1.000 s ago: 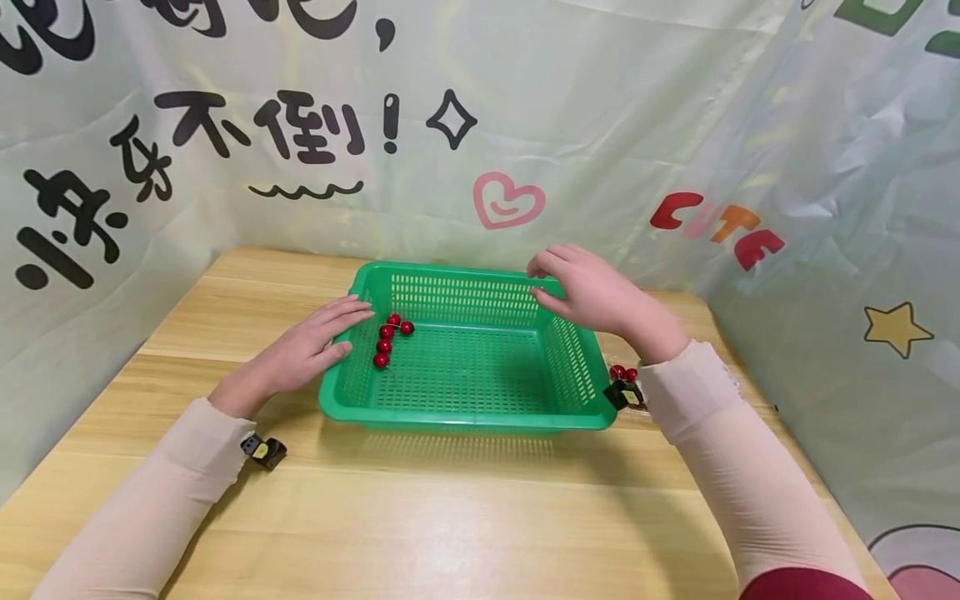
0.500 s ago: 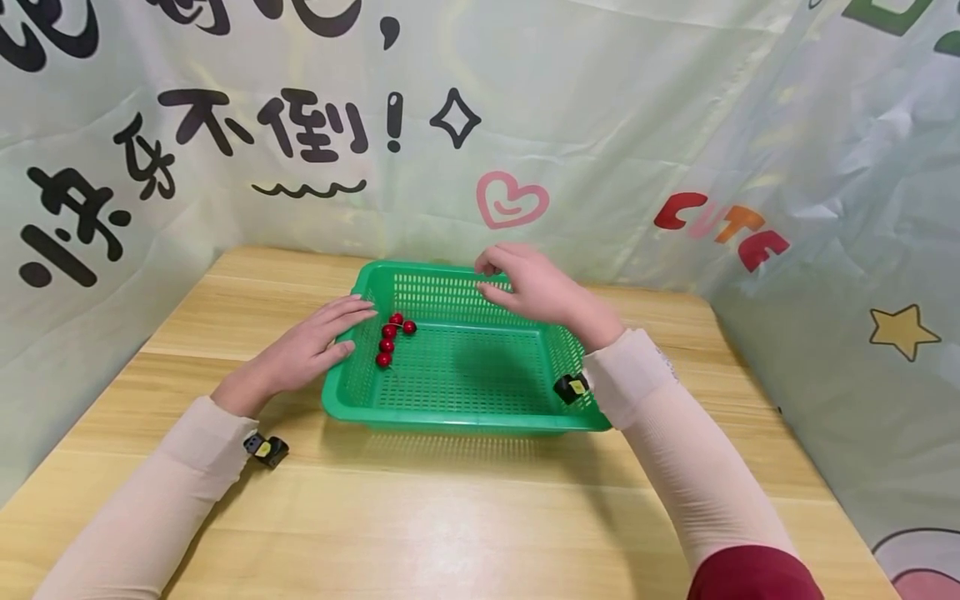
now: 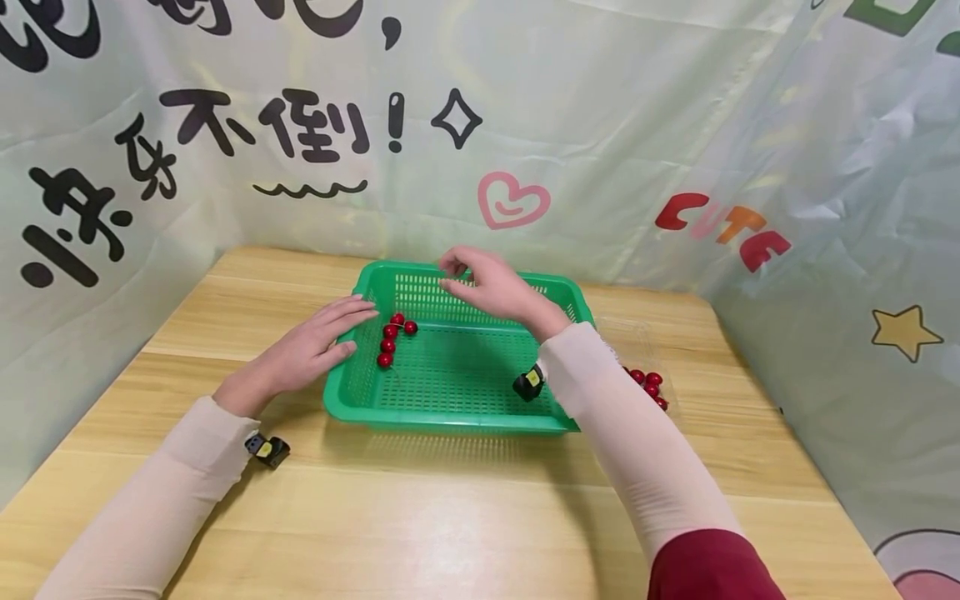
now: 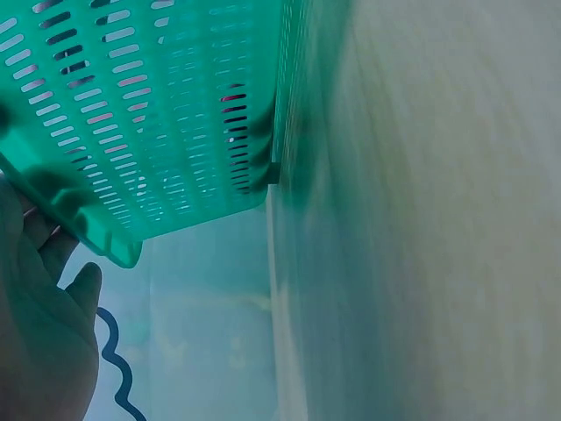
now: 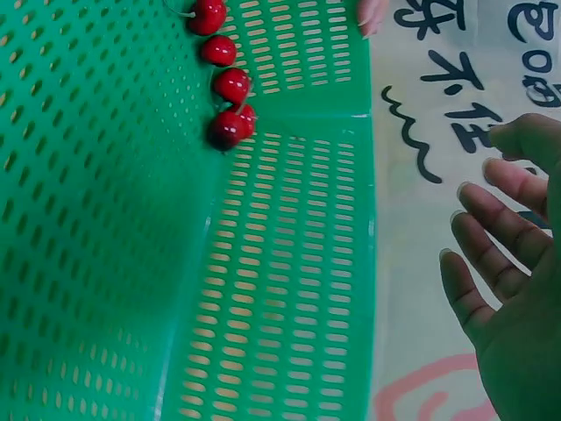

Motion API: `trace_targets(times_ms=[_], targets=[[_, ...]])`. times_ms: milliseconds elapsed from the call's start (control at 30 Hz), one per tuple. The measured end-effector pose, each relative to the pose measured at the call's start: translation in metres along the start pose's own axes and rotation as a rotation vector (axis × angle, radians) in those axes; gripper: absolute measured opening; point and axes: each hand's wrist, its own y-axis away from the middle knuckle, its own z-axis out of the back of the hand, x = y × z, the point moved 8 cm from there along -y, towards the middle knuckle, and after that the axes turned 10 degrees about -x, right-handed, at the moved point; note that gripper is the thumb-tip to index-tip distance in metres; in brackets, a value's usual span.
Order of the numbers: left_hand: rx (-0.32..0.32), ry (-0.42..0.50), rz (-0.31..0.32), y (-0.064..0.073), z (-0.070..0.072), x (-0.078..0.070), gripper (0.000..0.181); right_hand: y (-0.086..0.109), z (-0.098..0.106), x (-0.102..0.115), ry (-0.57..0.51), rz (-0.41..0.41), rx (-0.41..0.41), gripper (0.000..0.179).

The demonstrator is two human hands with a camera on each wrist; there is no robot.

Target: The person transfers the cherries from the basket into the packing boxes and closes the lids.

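A green slotted plastic basket (image 3: 450, 422) stands on the wooden table. Several red cherries (image 3: 387, 346) with thin stems lie inside along its left end, seen close up as glossy red cherries (image 5: 232, 85) in the right wrist view. My left hand (image 3: 311, 346) rests on the basket's left rim, fingers extended; the left wrist view shows that hand (image 4: 44, 324) at the rim from below. Over the back part of the basket hovers my right hand (image 3: 487, 287), its fingers loosely bent. The right wrist view shows these fingers (image 5: 491, 254) spread apart with nothing held.
Right of the basket, partly behind my right sleeve (image 3: 622, 417), more cherries (image 3: 651, 379) lie in a clear plastic container (image 3: 633, 333). Printed fabric (image 3: 600, 125) hangs as a wall behind the table (image 3: 420, 517) and at its sides.
My right hand has moved left from the basket's back right corner to over the middle of its back side. The cherries on the right show more. The left hand stays on the rim.
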Motion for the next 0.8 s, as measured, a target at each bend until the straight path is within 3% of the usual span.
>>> trace_targets(times_ms=[233, 467, 800], targets=[[-0.003, 0.003, 0.001, 0.000, 0.001, 0.000, 0.047, -0.011, -0.027, -0.012, -0.123, -0.076, 0.037, 0.031], [0.000, 0.002, 0.008, 0.001, 0.000, 0.002, 0.048, -0.015, -0.054, -0.019, -0.117, -0.108, 0.100, 0.038], [0.005, -0.001, 0.007, -0.001, 0.000, 0.000, 0.048, -0.014, -0.079, -0.034, -0.165, -0.216, 0.187, 0.044]])
